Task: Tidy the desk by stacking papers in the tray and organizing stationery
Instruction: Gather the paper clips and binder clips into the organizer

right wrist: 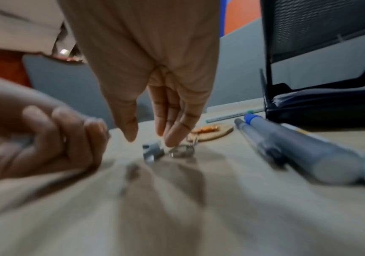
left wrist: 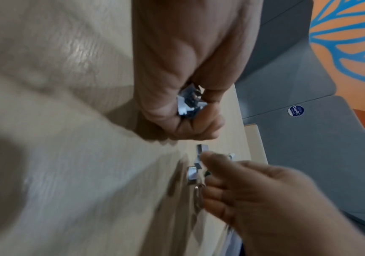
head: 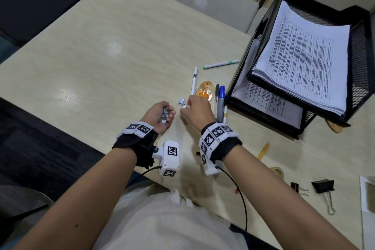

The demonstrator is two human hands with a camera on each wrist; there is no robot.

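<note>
My left hand rests on the pale wooden desk with its fingers curled round several small silver clips. The left wrist view shows those clips bunched inside the left hand. My right hand hovers just to its right, fingers straight and pointing down. In the right wrist view its fingertips reach a loose silver clip and a key ring. The thumb stands apart and nothing is pinched. Another loose clip lies by the fingers.
A wooden key tag, a white pen, a green-tipped pen and a blue marker lie beside the black mesh tray holding printed papers. A yellow pen, tape roll and binder clips lie near the right.
</note>
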